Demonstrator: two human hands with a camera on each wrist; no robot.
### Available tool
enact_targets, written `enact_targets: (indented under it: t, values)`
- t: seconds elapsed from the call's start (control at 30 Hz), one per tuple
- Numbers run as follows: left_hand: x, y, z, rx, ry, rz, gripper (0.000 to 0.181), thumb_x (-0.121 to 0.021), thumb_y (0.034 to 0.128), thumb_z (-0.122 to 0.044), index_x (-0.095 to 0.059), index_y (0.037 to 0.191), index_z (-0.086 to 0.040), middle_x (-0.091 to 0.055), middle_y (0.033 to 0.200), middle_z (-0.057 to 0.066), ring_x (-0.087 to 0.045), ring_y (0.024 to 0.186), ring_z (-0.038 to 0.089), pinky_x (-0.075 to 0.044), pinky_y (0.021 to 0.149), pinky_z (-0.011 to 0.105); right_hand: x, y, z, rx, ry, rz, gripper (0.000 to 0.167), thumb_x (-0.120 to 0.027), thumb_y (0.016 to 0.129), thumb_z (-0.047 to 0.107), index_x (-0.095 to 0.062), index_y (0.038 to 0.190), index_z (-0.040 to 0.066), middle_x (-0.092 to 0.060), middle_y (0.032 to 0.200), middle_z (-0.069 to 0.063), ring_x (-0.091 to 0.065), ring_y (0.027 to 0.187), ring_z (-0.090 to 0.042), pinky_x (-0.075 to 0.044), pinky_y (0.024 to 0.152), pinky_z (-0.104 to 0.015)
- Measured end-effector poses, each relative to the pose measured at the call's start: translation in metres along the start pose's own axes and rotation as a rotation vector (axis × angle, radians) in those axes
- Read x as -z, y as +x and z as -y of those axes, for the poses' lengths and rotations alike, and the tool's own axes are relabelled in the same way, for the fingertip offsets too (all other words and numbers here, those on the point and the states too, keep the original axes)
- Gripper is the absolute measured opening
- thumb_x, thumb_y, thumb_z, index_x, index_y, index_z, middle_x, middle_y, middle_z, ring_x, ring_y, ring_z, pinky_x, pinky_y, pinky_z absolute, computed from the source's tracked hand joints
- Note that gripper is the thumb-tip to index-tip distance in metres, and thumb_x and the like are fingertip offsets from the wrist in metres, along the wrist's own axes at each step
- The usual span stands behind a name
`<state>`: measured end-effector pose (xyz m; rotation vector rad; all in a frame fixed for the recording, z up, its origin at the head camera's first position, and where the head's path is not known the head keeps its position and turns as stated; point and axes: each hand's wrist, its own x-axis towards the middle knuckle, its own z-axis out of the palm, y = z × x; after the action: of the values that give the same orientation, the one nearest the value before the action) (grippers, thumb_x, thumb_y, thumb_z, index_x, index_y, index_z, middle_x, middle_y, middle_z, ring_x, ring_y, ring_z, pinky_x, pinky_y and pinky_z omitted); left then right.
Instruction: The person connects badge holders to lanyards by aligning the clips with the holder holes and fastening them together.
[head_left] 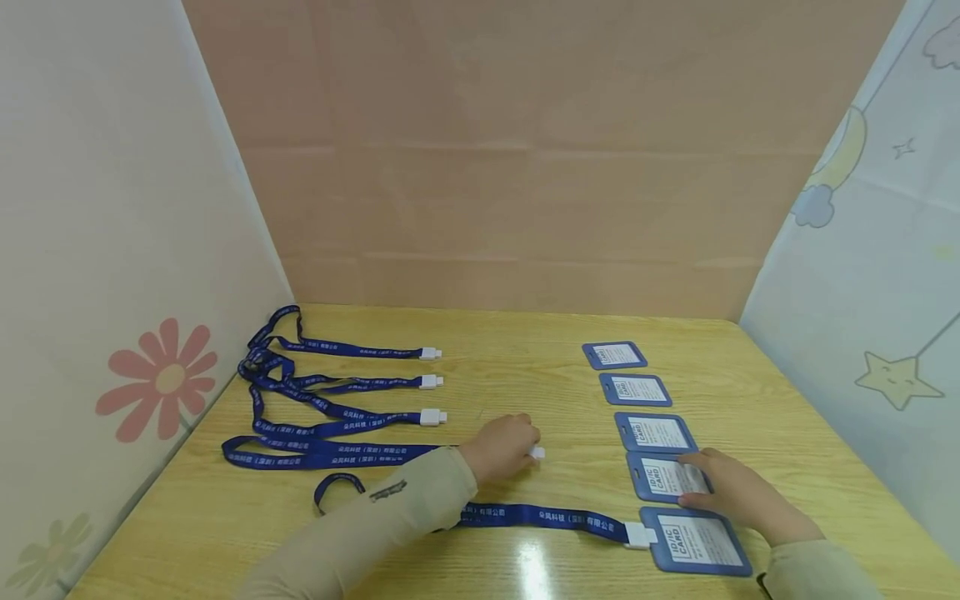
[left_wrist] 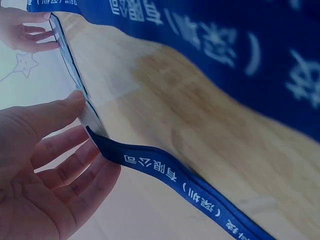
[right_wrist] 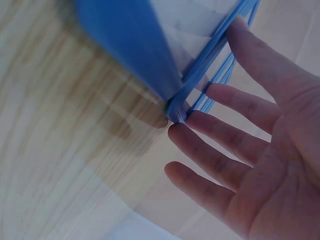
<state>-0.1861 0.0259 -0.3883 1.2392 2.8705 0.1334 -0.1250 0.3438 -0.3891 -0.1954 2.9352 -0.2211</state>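
Note:
My left hand (head_left: pixel 501 450) pinches the white plastic clip (left_wrist: pixel 92 120) at the end of a blue lanyard (head_left: pixel 337 455) with white printing. In the left wrist view the thumb lies on one side of the clip and the fingers on the other. My right hand (head_left: pixel 738 493) grips the right edge of a blue card holder (head_left: pixel 663 477), with the thumb and fingers on its edge in the right wrist view. A gap separates the clip from this holder. Nearer me, another lanyard's clip (head_left: pixel 638 535) meets the slot end of a blue card holder (head_left: pixel 701 542).
Further lanyards (head_left: pixel 375 351) with white clips lie in rows at the left. More blue card holders (head_left: pixel 617 355) form a column at the right, behind the gripped one. The wooden table (head_left: pixel 510 333) is bounded by a brown back wall (head_left: pixel 487 208) and pale side walls.

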Motion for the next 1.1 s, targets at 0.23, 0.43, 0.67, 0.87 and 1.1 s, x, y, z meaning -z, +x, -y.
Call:
enact_targets:
  t: [0.23, 0.43, 0.67, 0.87, 1.1]
  values:
    - [-0.002, 0.008, -0.009, -0.014, -0.002, -0.003, 0.019, -0.068, 0.0841, -0.03, -0.07, 0.093, -0.013, -0.063, 0.085, -0.004, -0.049, 0.07, 0.003, -0.043, 0.066, 0.014, 0.001, 0.0, 0.001, -0.008, -0.007, -0.001, 0.066, -0.076, 0.069, 0.04, -0.059, 0.117, -0.003, -0.061, 0.106, -0.024, -0.06, 0.097, -0.039, -0.048, 0.082, -0.053]
    - [-0.006, 0.015, -0.016, -0.024, -0.023, 0.009, 0.018, -0.067, 0.0855, -0.029, -0.069, 0.093, -0.013, -0.062, 0.084, -0.004, -0.048, 0.068, 0.003, -0.042, 0.062, 0.012, 0.0, 0.001, 0.001, -0.015, -0.013, 0.003, 0.066, -0.076, 0.069, 0.039, -0.059, 0.117, -0.003, -0.061, 0.106, -0.024, -0.06, 0.096, -0.038, -0.048, 0.083, -0.053]
    - [-0.005, 0.019, -0.022, -0.031, -0.028, 0.019, 0.018, -0.066, 0.086, -0.03, -0.069, 0.094, -0.014, -0.062, 0.084, -0.004, -0.048, 0.069, 0.002, -0.041, 0.062, 0.012, 0.0, 0.002, 0.0, -0.015, -0.01, 0.007, 0.065, -0.077, 0.069, 0.037, -0.059, 0.116, -0.002, -0.061, 0.108, -0.025, -0.06, 0.097, -0.039, -0.048, 0.083, -0.053]
    - [-0.007, 0.025, -0.029, -0.046, -0.048, 0.016, 0.019, -0.065, 0.087, -0.028, -0.069, 0.094, -0.012, -0.063, 0.084, -0.002, -0.049, 0.069, 0.004, -0.041, 0.063, 0.013, 0.0, 0.003, 0.0, -0.02, -0.003, 0.008, 0.064, -0.077, 0.069, 0.037, -0.059, 0.117, -0.002, -0.061, 0.108, -0.025, -0.06, 0.098, -0.039, -0.048, 0.083, -0.053]
    - [-0.009, 0.032, -0.035, -0.058, -0.032, 0.017, 0.019, -0.065, 0.0871, -0.029, -0.07, 0.093, -0.012, -0.063, 0.082, -0.004, -0.047, 0.069, 0.005, -0.04, 0.064, 0.015, -0.001, 0.001, -0.001, -0.007, 0.008, -0.007, 0.063, -0.078, 0.069, 0.036, -0.059, 0.116, -0.002, -0.061, 0.107, -0.024, -0.06, 0.096, -0.038, -0.048, 0.083, -0.053]
